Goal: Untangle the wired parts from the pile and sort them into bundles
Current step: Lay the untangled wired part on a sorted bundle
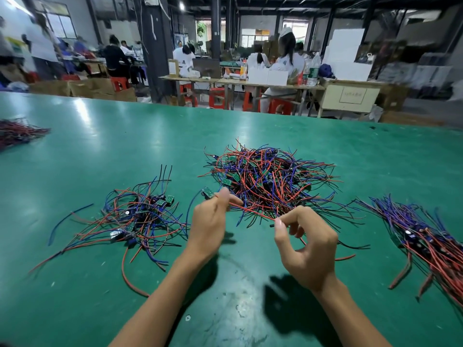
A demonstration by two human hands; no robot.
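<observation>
Single head-worn view, forward and down, close above the green table point(100, 151), workshop beyond.

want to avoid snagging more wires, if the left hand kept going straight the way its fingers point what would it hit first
Probably the big tangled pile: the left hand points up and away toward its near-left edge, pinching a red wire. Depth is unclear.

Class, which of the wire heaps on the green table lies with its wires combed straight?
The heap at the right edge: its wires run parallel; the others are tangled.
</observation>
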